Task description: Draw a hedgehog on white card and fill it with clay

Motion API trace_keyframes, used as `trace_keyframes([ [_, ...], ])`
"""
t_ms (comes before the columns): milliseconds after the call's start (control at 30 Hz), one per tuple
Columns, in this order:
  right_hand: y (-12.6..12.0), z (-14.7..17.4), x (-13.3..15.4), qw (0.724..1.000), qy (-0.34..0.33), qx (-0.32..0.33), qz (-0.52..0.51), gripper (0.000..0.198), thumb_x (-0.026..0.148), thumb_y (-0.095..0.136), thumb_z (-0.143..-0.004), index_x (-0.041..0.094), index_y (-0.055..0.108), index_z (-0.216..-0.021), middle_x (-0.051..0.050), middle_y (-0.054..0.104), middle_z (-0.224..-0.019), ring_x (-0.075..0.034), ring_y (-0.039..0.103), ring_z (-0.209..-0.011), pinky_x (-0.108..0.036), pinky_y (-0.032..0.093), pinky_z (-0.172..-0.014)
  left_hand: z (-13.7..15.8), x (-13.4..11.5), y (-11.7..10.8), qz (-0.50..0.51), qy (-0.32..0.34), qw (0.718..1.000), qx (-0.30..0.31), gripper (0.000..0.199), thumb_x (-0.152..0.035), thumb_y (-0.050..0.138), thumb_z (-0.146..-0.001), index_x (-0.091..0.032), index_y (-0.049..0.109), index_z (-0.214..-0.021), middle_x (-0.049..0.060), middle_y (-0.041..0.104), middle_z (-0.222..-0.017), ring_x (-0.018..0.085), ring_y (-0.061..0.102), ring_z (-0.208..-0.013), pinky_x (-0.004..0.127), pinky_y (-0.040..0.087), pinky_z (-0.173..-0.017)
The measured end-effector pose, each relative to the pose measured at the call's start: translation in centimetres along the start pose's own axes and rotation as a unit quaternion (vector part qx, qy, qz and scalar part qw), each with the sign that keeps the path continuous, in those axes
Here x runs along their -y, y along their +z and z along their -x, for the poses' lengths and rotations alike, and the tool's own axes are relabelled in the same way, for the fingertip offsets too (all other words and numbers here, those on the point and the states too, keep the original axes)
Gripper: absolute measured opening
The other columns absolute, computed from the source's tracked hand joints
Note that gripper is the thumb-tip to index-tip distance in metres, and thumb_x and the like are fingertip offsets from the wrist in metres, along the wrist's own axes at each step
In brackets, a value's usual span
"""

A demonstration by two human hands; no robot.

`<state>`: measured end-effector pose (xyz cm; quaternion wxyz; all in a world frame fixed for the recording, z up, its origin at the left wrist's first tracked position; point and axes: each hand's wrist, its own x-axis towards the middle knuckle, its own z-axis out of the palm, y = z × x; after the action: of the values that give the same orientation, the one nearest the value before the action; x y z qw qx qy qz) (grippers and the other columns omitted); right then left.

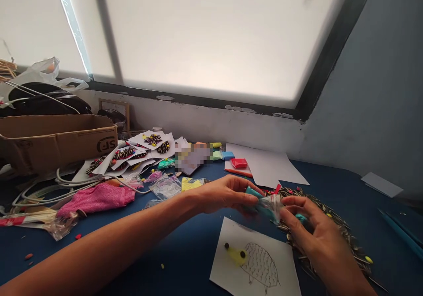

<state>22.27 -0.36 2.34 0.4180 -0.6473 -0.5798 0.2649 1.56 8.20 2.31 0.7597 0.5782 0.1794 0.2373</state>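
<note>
A small clear plastic bag (271, 202) with teal modelling clay (254, 192) is stretched between my hands, above the far edge of a drawing. My left hand (231, 192) grips the teal end, thumb and fingers closed on it. The fingers of my right hand (306, 225) pinch the clear end of the bag, and a bit of teal shows by its palm. Below lies a white paper with a hedgehog drawing (261, 263); its face is yellow clay with two dark dots. Striped sunflower seeds (337, 225) are heaped under and behind my right hand.
White sheets (271, 161) lie behind my hands, with a red clay packet (238, 163) on them. Seed-covered pictures (153, 139) are piled back left, near a cardboard box (59, 144), a white cable and a pink cloth (97, 200). A folded card (381, 184) lies at the right.
</note>
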Motion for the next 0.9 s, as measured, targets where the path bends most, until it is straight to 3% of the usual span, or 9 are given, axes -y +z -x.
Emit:
trace_keyframes([
  [100,0.2,0.5,0.5,0.998,-0.050,-0.038,0.010,0.035,0.060,0.059,-0.079,0.028,0.066,-0.088,-0.003,0.068,-0.088,-0.022,0.064,-0.079,-0.028,0.050,-0.063,-0.1,-0.1,0.1,0.011,0.014,1.000,-0.021,0.047,-0.044,0.076,-0.075,-0.010,0.067,-0.107,0.011,0.071,-0.094,0.015,0.069,-0.074,0.031,0.054,-0.077],
  [233,0.1,1.1,0.9,0.996,-0.079,-0.028,0.027,0.033,0.056,0.061,-0.080,0.030,0.071,-0.099,-0.003,0.070,-0.093,-0.023,0.066,-0.079,-0.031,0.052,-0.064,-0.1,-0.1,0.1,0.014,0.025,0.999,-0.045,0.046,-0.042,0.079,-0.072,-0.010,0.068,-0.103,0.009,0.071,-0.089,0.014,0.068,-0.071,0.029,0.055,-0.073],
  [367,-0.3,0.9,0.8,0.993,-0.097,-0.011,0.072,0.031,0.054,0.066,-0.076,0.031,0.073,-0.097,-0.004,0.071,-0.091,-0.024,0.066,-0.081,-0.033,0.053,-0.070,-0.2,0.1,0.4,0.015,0.028,0.998,-0.053,0.047,-0.045,0.078,-0.072,-0.009,0.067,-0.099,0.009,0.070,-0.087,0.015,0.068,-0.070,0.028,0.055,-0.070],
  [567,0.2,0.4,0.5,0.995,-0.094,0.018,-0.005,0.025,0.053,0.067,-0.076,0.031,0.075,-0.086,-0.004,0.072,-0.099,-0.025,0.065,-0.097,-0.033,0.051,-0.082,-0.1,0.1,0.6,0.013,0.012,0.999,-0.030,0.043,-0.042,0.075,-0.076,-0.013,0.065,-0.105,0.007,0.068,-0.091,0.014,0.068,-0.073,0.028,0.054,-0.067],
  [667,0.3,0.2,0.2,0.998,-0.058,0.011,-0.034,0.031,0.058,0.068,-0.072,0.029,0.075,-0.083,-0.004,0.070,-0.090,-0.021,0.063,-0.078,-0.030,0.051,-0.067,0.0,-0.1,0.4,-0.002,0.016,1.000,-0.011,0.047,-0.040,0.079,-0.072,-0.012,0.065,-0.107,0.007,0.068,-0.091,0.013,0.067,-0.073,0.028,0.054,-0.072],
  [767,0.2,0.1,-0.3,0.998,0.039,0.033,-0.042,0.047,0.067,0.065,-0.069,0.028,0.074,-0.093,0.003,0.053,-0.053,-0.013,0.043,-0.046,-0.025,0.036,-0.043,0.1,-0.3,0.2,-0.037,0.013,0.999,-0.019,0.048,-0.043,0.081,-0.069,-0.010,0.066,-0.100,0.006,0.068,-0.081,0.013,0.067,-0.067,0.027,0.054,-0.069],
  [833,0.2,0.1,-0.5,0.995,0.080,0.038,-0.047,0.055,0.072,0.064,-0.067,0.026,0.072,-0.096,0.007,0.039,-0.044,-0.011,0.034,-0.042,-0.023,0.028,-0.040,0.0,-0.4,0.1,-0.060,0.011,0.998,-0.036,0.046,-0.044,0.081,-0.068,-0.009,0.066,-0.093,0.005,0.067,-0.075,0.013,0.066,-0.062,0.026,0.054,-0.064],
  [900,0.2,0.2,-0.4,0.994,0.087,0.040,-0.060,0.058,0.073,0.065,-0.064,0.025,0.072,-0.095,0.007,0.039,-0.044,-0.010,0.034,-0.044,-0.023,0.027,-0.042,0.0,-0.5,0.1,-0.071,0.012,0.996,-0.045,0.044,-0.045,0.081,-0.068,-0.009,0.064,-0.087,0.005,0.066,-0.071,0.013,0.065,-0.058,0.026,0.053,-0.060],
])
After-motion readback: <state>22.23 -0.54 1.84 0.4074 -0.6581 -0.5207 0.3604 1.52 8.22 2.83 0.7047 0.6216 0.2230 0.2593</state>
